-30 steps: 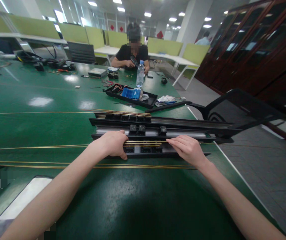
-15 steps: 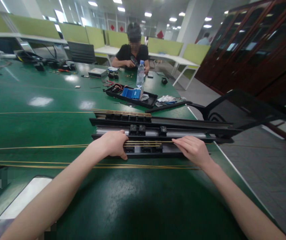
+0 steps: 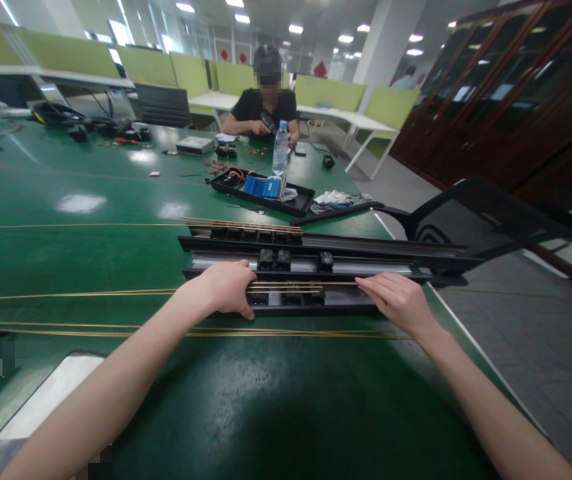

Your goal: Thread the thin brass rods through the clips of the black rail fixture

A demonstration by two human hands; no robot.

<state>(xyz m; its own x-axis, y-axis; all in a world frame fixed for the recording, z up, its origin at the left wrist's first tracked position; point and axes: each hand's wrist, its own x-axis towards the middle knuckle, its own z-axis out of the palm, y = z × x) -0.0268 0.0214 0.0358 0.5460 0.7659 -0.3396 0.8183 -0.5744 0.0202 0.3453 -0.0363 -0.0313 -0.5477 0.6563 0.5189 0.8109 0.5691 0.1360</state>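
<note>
Far side of green surface [image 3: 266, 413]: person [image 3: 245, 110] in black top, black tool [image 3: 268, 122] in grip. Bottle [image 3: 281, 150] upright at far edge of black tray [image 3: 299, 207]; blue pack [image 3: 264, 187] in tray, pale cloth [image 3: 333, 200] just right. Far left: tangled cables [image 3: 56, 113], flat box [image 3: 195, 145] to their right. Right: mesh chair [image 3: 486, 207], dark cabinet [image 3: 481, 113] beyond. Farther back: green partitions [image 3: 71, 57], white pillar [image 3: 386, 40].

Surface [image 3: 316, 407], glossy green, near. Floor [image 3: 536, 340], grey, right. Mesh-backed chair [image 3: 491, 210], black, right. Office chair [image 3: 163, 105], dark, far left. Glazed cabinet [image 3: 439, 150], dark red-brown, far right. Desks [image 3: 219, 101], white, far. Partitions [image 3: 331, 93], yellow-green, far. Column [image 3: 385, 43], pale. Ceiling lights [image 3: 295, 29], lit.
</note>
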